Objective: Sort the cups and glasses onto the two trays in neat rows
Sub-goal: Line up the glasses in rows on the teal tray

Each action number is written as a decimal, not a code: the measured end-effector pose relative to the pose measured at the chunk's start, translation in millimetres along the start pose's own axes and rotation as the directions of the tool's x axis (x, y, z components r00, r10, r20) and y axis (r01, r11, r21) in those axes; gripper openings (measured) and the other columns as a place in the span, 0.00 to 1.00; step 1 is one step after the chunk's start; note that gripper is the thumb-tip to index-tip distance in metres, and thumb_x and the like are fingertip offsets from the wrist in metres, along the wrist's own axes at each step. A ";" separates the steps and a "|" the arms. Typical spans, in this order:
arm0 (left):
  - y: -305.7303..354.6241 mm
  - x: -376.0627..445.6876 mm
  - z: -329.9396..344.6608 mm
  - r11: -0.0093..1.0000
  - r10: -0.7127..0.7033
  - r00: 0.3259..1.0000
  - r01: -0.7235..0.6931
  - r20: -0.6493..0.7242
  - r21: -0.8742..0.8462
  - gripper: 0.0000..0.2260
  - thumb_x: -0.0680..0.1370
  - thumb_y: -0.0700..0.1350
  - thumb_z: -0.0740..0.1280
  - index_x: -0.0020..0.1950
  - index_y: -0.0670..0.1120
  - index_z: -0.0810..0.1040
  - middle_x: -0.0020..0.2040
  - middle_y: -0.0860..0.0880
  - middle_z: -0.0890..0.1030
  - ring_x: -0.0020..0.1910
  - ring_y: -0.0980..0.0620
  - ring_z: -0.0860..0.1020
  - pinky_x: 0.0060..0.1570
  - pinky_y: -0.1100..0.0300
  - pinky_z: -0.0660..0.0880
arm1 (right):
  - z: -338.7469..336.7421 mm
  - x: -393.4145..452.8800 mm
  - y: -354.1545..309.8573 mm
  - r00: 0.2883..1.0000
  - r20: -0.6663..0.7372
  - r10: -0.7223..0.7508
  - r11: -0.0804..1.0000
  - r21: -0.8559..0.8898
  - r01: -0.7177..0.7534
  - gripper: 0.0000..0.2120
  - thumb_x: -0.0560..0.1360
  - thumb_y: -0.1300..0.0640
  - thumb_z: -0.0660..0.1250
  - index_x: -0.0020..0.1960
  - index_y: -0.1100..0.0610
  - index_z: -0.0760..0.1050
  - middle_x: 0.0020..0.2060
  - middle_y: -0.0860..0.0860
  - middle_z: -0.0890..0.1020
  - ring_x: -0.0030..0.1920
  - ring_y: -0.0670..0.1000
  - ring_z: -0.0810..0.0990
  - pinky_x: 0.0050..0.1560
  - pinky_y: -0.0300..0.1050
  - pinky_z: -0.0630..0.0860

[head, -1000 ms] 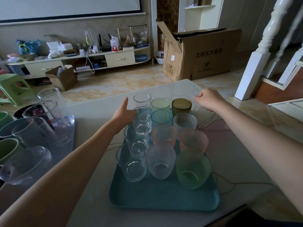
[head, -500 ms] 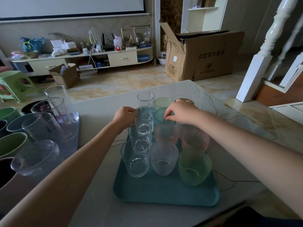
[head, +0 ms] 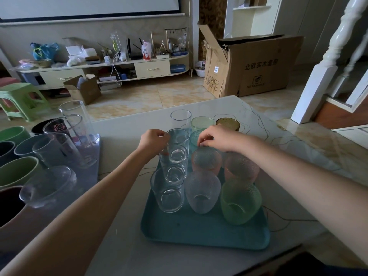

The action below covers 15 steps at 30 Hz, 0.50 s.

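Note:
A teal tray [head: 199, 232] holds three columns of glasses: clear tumblers on the left, textured clear, pink and green ones in the middle and on the right. My left hand [head: 153, 140] grips a tall clear glass [head: 178, 142] in the left column from its left side. My right hand [head: 219, 138] reaches over the right column, its curled fingertips pinching the rim of a teal textured glass [head: 195, 137]; it hides the glass beneath it. An amber glass [head: 228, 124], a pale green glass [head: 201, 122] and another clear glass [head: 180, 118] form the far row.
A grey-blue tray [head: 93, 172] at the left carries tall clear glasses, a Hello Kitty glass [head: 59, 128] and several green, blue and dark mugs [head: 18, 170]. The table's far edge lies just behind the far row. A thin cord [head: 278, 218] runs right of the teal tray.
My right hand has swung left from the table's far right side to above the glasses and curled its fingers. My left hand has closed round the tall clear glass.

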State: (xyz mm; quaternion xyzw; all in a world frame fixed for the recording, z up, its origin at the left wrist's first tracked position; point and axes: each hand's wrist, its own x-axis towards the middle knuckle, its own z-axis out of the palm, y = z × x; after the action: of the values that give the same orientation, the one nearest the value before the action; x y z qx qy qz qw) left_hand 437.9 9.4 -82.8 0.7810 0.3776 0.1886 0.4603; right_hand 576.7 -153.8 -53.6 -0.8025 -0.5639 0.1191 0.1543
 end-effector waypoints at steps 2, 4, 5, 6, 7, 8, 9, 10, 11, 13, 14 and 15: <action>0.2 -2.2 -0.7 1.000 -0.001 1.000 0.001 0.004 -0.004 0.09 0.75 0.47 0.66 0.48 0.44 0.81 0.47 0.41 0.83 0.43 0.43 0.83 0.41 0.46 0.82 | -5.5 -3.7 0.3 0.999 -0.033 0.007 0.997 0.082 -0.005 0.07 0.76 0.58 0.66 0.51 0.54 0.82 0.49 0.49 0.84 0.47 0.47 0.79 0.48 0.40 0.71; -0.1 -4.5 -2.3 0.999 -0.018 1.000 0.019 0.016 -0.031 0.12 0.75 0.51 0.65 0.45 0.43 0.80 0.46 0.41 0.82 0.43 0.43 0.82 0.44 0.44 0.81 | -19.5 -10.0 4.3 0.984 -0.176 0.038 0.990 0.142 -0.013 0.07 0.77 0.57 0.65 0.52 0.53 0.81 0.46 0.48 0.84 0.39 0.46 0.79 0.40 0.38 0.72; -0.8 -6.7 -3.9 0.997 -0.037 0.999 0.039 0.026 -0.069 0.13 0.75 0.53 0.65 0.44 0.43 0.79 0.46 0.42 0.81 0.42 0.44 0.81 0.45 0.45 0.81 | -28.6 -14.0 8.8 0.961 -0.269 0.072 0.990 0.137 -0.036 0.07 0.77 0.57 0.64 0.52 0.54 0.80 0.45 0.48 0.83 0.35 0.46 0.77 0.35 0.36 0.71; -1.7 -9.3 -5.8 0.991 -0.061 0.997 0.066 0.039 -0.118 0.14 0.75 0.55 0.64 0.45 0.43 0.78 0.46 0.43 0.81 0.42 0.46 0.80 0.46 0.46 0.81 | -37.8 -19.1 14.7 0.927 -0.353 0.126 0.989 0.118 -0.090 0.07 0.77 0.56 0.64 0.52 0.55 0.79 0.44 0.50 0.82 0.33 0.47 0.76 0.32 0.36 0.69; -3.4 -12.1 -7.7 0.982 -0.083 0.995 0.091 0.054 -0.163 0.15 0.76 0.55 0.64 0.47 0.44 0.78 0.47 0.44 0.81 0.42 0.47 0.80 0.45 0.49 0.81 | -45.9 -25.6 22.0 0.890 -0.410 0.201 0.979 0.092 -0.179 0.07 0.77 0.56 0.64 0.52 0.57 0.78 0.43 0.52 0.82 0.33 0.49 0.76 0.31 0.38 0.69; -5.5 -15.3 -9.4 0.975 -0.096 0.993 0.107 0.068 -0.194 0.15 0.76 0.55 0.63 0.49 0.44 0.78 0.47 0.44 0.81 0.42 0.47 0.80 0.43 0.52 0.81 | -51.3 -33.6 29.9 0.857 -0.424 0.292 0.954 0.064 -0.293 0.09 0.78 0.54 0.63 0.51 0.59 0.77 0.41 0.54 0.82 0.33 0.51 0.75 0.31 0.40 0.68; -7.8 -19.1 -10.9 0.971 -0.099 0.992 0.113 0.078 -0.212 0.15 0.76 0.55 0.63 0.50 0.44 0.78 0.47 0.45 0.81 0.41 0.47 0.80 0.40 0.54 0.80 | -53.4 -42.6 36.1 0.836 -0.383 0.394 0.912 0.045 -0.409 0.12 0.78 0.52 0.63 0.51 0.61 0.76 0.38 0.55 0.81 0.31 0.52 0.75 0.31 0.40 0.67; -9.8 -22.9 -11.8 0.968 -0.094 0.992 0.112 0.086 -0.225 0.15 0.76 0.55 0.63 0.50 0.44 0.78 0.47 0.45 0.81 0.40 0.48 0.80 0.36 0.57 0.79 | -52.0 -51.4 39.0 0.821 -0.290 0.491 0.864 0.044 -0.502 0.16 0.78 0.49 0.62 0.51 0.63 0.76 0.35 0.56 0.80 0.29 0.52 0.74 0.29 0.40 0.66; -11.6 -26.6 -11.9 0.965 -0.090 0.991 0.110 0.096 -0.239 0.13 0.76 0.54 0.64 0.49 0.45 0.78 0.46 0.45 0.81 0.38 0.48 0.80 0.33 0.60 0.78 | -47.9 -59.2 39.6 0.811 -0.169 0.560 0.827 0.056 -0.559 0.19 0.78 0.47 0.61 0.51 0.64 0.76 0.33 0.56 0.80 0.27 0.51 0.74 0.27 0.39 0.66; -13.8 -33.9 -10.7 0.954 -0.094 0.989 0.123 0.117 -0.275 0.12 0.76 0.52 0.64 0.48 0.44 0.78 0.45 0.45 0.80 0.35 0.50 0.78 0.29 0.62 0.77 | -36.8 -67.3 38.7 0.801 0.029 0.598 0.792 0.131 -0.596 0.21 0.79 0.45 0.59 0.54 0.64 0.75 0.33 0.54 0.80 0.26 0.50 0.73 0.24 0.38 0.66; -14.3 -37.0 -9.8 0.950 -0.098 0.987 0.130 0.124 -0.284 0.11 0.76 0.52 0.64 0.49 0.44 0.78 0.44 0.45 0.79 0.35 0.50 0.77 0.30 0.62 0.76 | -31.2 -68.2 38.1 0.799 0.085 0.595 0.778 0.187 -0.600 0.21 0.79 0.46 0.59 0.56 0.64 0.75 0.34 0.54 0.79 0.26 0.49 0.72 0.24 0.38 0.65; -14.9 -39.6 -9.3 0.951 -0.100 0.987 0.132 0.127 -0.278 0.11 0.76 0.51 0.64 0.49 0.45 0.78 0.44 0.45 0.79 0.35 0.49 0.77 0.32 0.61 0.76 | -26.5 -66.9 37.3 0.796 0.111 0.595 0.762 0.235 -0.603 0.20 0.79 0.48 0.60 0.57 0.64 0.74 0.34 0.54 0.78 0.26 0.49 0.70 0.24 0.38 0.64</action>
State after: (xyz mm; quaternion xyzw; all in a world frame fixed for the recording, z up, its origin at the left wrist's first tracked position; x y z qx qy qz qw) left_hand 400.3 -11.1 -88.7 0.6921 0.3654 0.1702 0.5988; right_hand 596.3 -231.7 -42.2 -0.9113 -0.2599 0.2465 0.2031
